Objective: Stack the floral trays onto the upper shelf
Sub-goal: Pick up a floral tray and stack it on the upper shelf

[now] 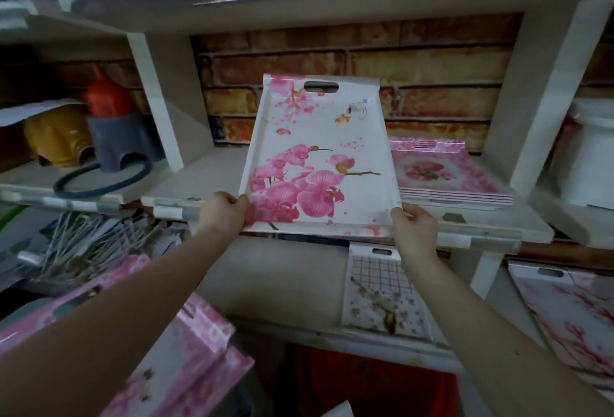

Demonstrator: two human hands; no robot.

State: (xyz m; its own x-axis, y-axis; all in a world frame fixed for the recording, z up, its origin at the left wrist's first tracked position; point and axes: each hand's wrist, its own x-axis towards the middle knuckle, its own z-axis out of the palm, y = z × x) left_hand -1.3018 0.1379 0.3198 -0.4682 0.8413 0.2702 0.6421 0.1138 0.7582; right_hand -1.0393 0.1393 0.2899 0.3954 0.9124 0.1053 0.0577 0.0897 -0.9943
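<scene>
Floral tray (319, 157), glossy, rectangular, shallow-rimmed

An orchid tray (332, 137), white with big pink blooms and small orange butterflies, is being held over the front edge of the pale grey upper shelf (199, 177). Toward that shelf's right end, pink trays (455, 177) with a rose centre are being kept stacked. A red, orange and yellow brick pattern is being shown by the back wall (365, 51). On the lower shelf (299, 323), a grid tray (385, 293), white with pink lines and purple blossoms, is being stored.
</scene>
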